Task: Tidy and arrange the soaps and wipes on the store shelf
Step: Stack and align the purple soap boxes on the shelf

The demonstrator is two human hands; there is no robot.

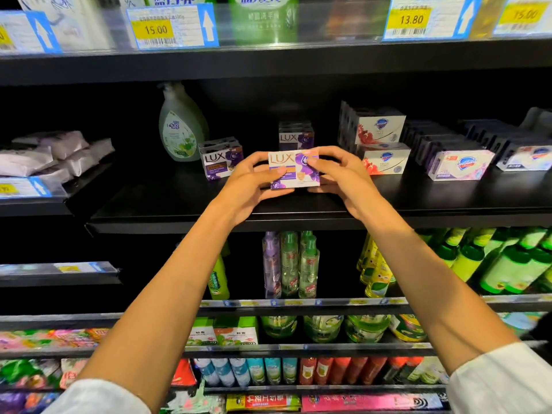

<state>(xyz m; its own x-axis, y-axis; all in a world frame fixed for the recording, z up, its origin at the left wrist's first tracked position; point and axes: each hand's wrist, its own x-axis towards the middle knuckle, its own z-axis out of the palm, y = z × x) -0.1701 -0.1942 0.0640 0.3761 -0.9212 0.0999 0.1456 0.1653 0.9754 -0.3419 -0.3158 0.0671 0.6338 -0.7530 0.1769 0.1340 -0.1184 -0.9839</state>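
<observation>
Both my hands hold one white and purple Lux soap box (291,171) just above the front of the black shelf (179,204). My left hand (251,180) grips its left end and my right hand (337,177) grips its right end, thumbs on the front face. Another Lux box (219,158) stands to the left, and a third Lux box (294,135) sits further back. White Safeguard soap boxes (380,144) are stacked to the right, with more Safeguard boxes (460,164) lying flat beyond them. Wipe packs (53,153) are heaped on the left shelf.
A green pump bottle (180,130) stands behind the left Lux box. Price tags (171,25) line the upper shelf edge. Below are rows of spray bottles (291,264) and green bottles (493,258). Bare black shelf lies in front of the soaps.
</observation>
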